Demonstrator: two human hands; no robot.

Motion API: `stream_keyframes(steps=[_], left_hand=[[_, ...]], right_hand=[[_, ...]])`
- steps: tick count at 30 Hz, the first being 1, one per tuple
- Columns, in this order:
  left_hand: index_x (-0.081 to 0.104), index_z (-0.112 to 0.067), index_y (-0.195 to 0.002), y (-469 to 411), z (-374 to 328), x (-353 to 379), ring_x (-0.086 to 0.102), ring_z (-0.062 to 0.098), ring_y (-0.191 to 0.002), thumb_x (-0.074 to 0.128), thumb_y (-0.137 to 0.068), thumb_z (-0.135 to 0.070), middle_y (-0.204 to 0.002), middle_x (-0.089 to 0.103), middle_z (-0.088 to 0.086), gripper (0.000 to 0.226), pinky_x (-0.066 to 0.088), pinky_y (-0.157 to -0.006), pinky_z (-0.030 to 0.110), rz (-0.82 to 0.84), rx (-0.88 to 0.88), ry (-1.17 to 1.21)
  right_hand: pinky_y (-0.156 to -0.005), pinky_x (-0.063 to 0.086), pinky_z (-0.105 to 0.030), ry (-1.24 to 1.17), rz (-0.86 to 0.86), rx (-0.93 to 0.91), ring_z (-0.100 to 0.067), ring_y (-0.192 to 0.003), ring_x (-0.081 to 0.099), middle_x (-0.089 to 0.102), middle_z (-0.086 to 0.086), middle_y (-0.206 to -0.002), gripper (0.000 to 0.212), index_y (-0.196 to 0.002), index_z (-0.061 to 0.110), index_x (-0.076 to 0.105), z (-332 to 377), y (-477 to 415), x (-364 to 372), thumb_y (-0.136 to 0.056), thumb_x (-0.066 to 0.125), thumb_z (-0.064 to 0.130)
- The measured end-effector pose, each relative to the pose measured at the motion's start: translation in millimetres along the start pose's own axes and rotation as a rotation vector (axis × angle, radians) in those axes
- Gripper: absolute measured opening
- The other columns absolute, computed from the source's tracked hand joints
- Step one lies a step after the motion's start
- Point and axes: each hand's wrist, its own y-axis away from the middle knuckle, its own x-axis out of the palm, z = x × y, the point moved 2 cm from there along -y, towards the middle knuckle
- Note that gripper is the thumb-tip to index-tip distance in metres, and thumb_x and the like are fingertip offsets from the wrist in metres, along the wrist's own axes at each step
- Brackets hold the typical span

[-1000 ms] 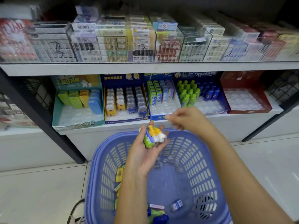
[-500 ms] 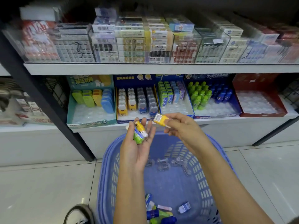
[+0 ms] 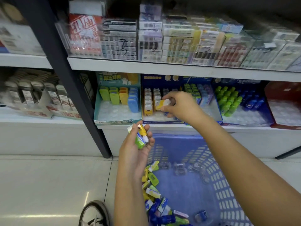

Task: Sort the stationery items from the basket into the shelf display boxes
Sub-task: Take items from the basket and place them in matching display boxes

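handwritten 3 on clear box [image 3: 119, 44], perhaps 2 nearby

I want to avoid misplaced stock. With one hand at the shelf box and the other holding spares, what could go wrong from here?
1. The right hand pinches the yellow item by one end above the dark blue box. It might slip and knock over the standing row.
2. The left hand cups small packs at the left edge of the basket. One could fall to the floor.
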Motion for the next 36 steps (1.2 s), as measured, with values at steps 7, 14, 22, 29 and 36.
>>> stream_keyframes(steps=[7, 14, 22, 29, 36], left_hand=[[0.062, -0.008, -0.101, 4, -5, -6, 0.058, 0.016, -0.066, 0.046, -0.097, -0.022, -0.084, 0.064, 0.008, 0.021, 0.052, -0.055, 0.023, -0.011, -0.018, 0.000], [0.062, -0.008, -0.105, 4, -4, -11, 0.058, 0.016, -0.069, 0.051, -0.093, -0.022, -0.083, 0.062, 0.006, 0.022, 0.053, -0.056, 0.023, -0.035, -0.031, -0.011], [0.063, -0.004, -0.111, 0, 1, -17, 0.058, 0.019, -0.073, 0.050, -0.096, -0.019, -0.081, 0.058, 0.009, 0.024, 0.057, -0.061, 0.026, -0.118, -0.049, -0.025], [0.063, -0.001, -0.106, -2, 0, -20, 0.064, 0.020, -0.077, 0.049, -0.097, -0.020, -0.083, 0.061, 0.012, 0.025, 0.060, -0.071, 0.032, -0.088, -0.037, 0.020], [0.062, -0.003, -0.109, -6, 5, -19, 0.070, 0.017, -0.081, 0.048, -0.097, -0.020, -0.085, 0.068, 0.008, 0.026, 0.059, -0.076, 0.035, -0.054, -0.029, 0.003]], right_hand=[[-0.068, 0.044, -0.031, 0.663, 0.135, -0.075, -0.031, -0.088, 0.060, 0.064, -0.015, -0.087, 0.052, -0.094, 0.001, 0.066, 19, -16, 15, -0.089, 0.054, 0.051], [-0.080, 0.050, -0.034, 0.546, 0.338, 0.067, -0.025, -0.080, 0.062, 0.069, -0.017, -0.097, 0.038, -0.102, -0.002, 0.065, 27, -25, 9, -0.095, 0.053, 0.033], [-0.051, 0.039, -0.021, 0.610, 0.296, -0.095, -0.014, -0.059, 0.053, 0.055, 0.002, -0.063, 0.017, -0.099, 0.009, 0.066, 40, -40, 7, -0.085, 0.068, 0.018], [-0.067, 0.038, -0.025, 0.565, 0.203, -0.160, -0.016, -0.080, 0.051, 0.062, -0.002, -0.093, 0.017, -0.100, 0.015, 0.066, 25, -42, 14, -0.086, 0.066, 0.025], [-0.076, 0.050, -0.032, 0.598, 0.179, -0.218, -0.024, -0.089, 0.060, 0.067, -0.009, -0.100, 0.022, -0.104, 0.014, 0.063, 11, -40, 15, -0.088, 0.063, 0.029]])
